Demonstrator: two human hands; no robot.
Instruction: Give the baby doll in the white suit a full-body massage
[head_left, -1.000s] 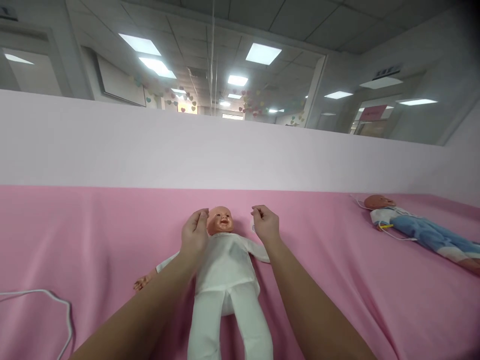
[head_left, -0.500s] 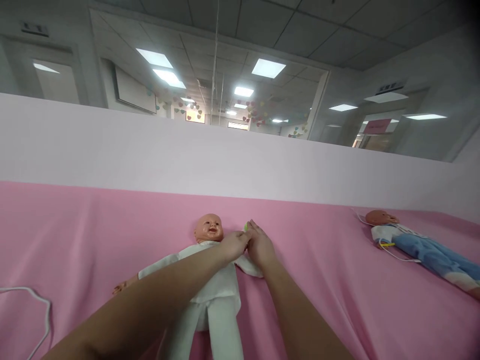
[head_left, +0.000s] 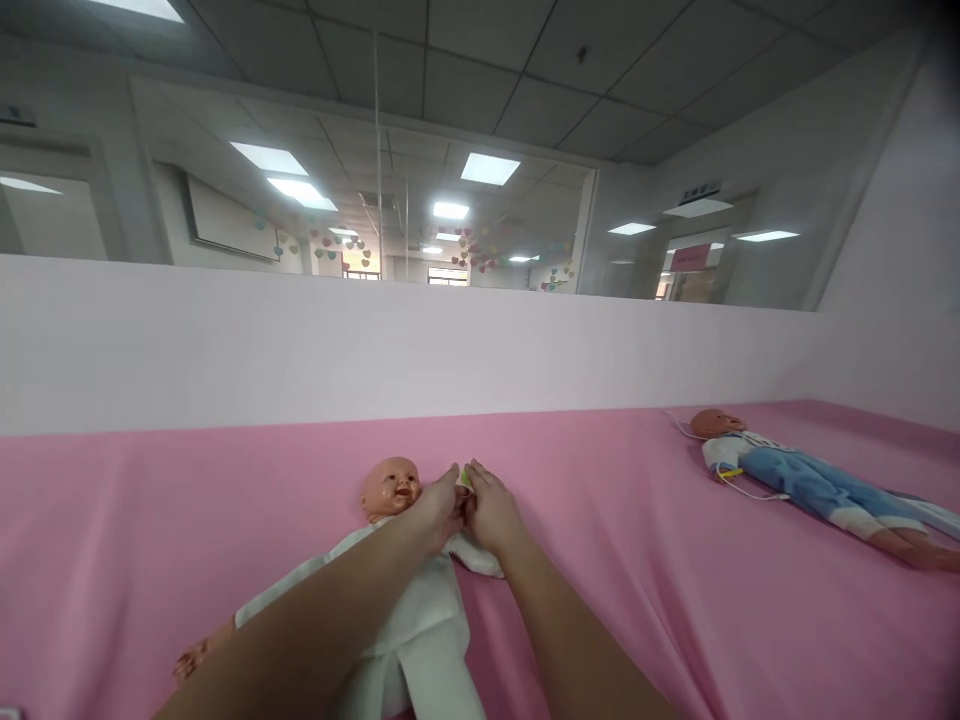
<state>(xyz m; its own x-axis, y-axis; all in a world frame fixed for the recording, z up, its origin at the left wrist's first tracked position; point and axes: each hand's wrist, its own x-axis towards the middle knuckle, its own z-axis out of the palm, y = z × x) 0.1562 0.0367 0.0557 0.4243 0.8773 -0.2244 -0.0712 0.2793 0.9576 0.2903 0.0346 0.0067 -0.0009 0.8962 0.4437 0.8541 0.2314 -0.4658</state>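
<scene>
A small green-and-white object [head_left: 466,477] was pinched between the closed left hand [head_left: 441,503] and right hand [head_left: 489,510] above the white-clothed plastic baby doll [head_left: 405,590], where careful fingertip placement seemed needed.

Left hand [head_left: 439,508] and right hand [head_left: 489,512] touch, fingertips pinched together.

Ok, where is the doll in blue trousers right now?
In the head view the doll in blue trousers lies on its back at the far right of the pink sheet, well apart from both hands and the doll in white.
</scene>
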